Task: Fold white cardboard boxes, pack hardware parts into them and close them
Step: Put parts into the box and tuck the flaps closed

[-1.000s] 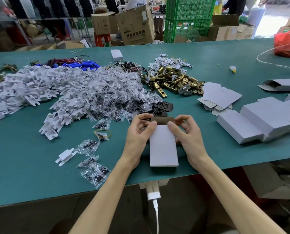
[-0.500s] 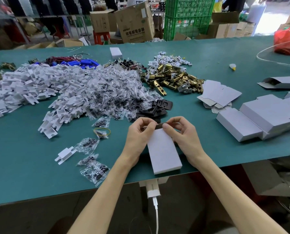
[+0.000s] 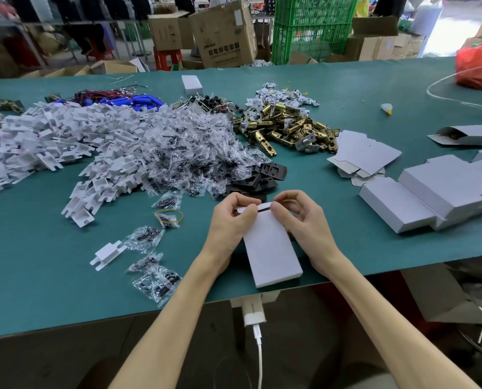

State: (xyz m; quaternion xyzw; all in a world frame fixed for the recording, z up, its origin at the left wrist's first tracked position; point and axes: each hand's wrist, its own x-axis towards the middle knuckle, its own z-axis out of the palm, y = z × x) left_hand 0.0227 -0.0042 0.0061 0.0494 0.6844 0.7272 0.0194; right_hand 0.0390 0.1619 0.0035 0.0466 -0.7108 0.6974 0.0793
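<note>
2 hands [image 3: 227, 223] [image 3: 304, 220], 1 held box [image 3: 270, 248] — 1 rubber band [image 3: 169, 216]

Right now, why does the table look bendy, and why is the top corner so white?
In the head view, the wide-angle lens bends the edges of the table. In the same view, daylight washes out the top right corner above the red bag, while the white box in the middle looks sharp.

The green table [image 3: 37, 290] carries white plastic brackets [image 3: 51, 141] at 10 o'clock, bagged dark parts [image 3: 183, 153] at 11, brass latches [image 3: 287, 130] at 1, closed white boxes [image 3: 430, 197] at 3.
</note>
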